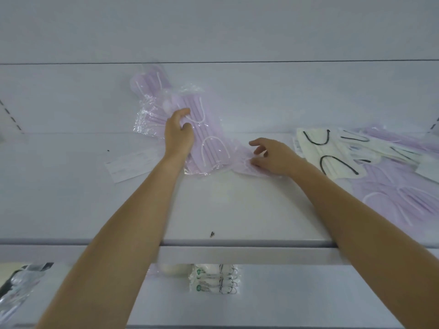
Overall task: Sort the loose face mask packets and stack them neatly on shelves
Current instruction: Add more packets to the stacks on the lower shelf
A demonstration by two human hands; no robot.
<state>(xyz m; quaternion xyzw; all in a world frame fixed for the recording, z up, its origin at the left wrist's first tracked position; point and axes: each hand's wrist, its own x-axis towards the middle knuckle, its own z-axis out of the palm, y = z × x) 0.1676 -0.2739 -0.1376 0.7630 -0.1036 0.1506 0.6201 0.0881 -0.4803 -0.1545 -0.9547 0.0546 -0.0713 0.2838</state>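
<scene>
A clear packet of purple face masks [209,143] with white ear loops stands tilted against the back of the white shelf [237,210]. My left hand [178,134] grips its left side, thumb and fingers curled on the plastic. A second purple packet [149,89] leans behind it, higher on the back wall. My right hand [273,157] rests with loosely bent fingers on a flat purple packet [247,166] at the first packet's lower right corner. At the right lie loose packets in a heap: cream masks with black loops [332,157] and purple ones [403,195].
A single white mask packet [133,165] lies flat on the shelf to the left. On the lower shelf sit a stack of white packets with green print [213,279] and, at the far left, silvery packets [19,286]. Slotted shelf uprights [11,117] flank both sides.
</scene>
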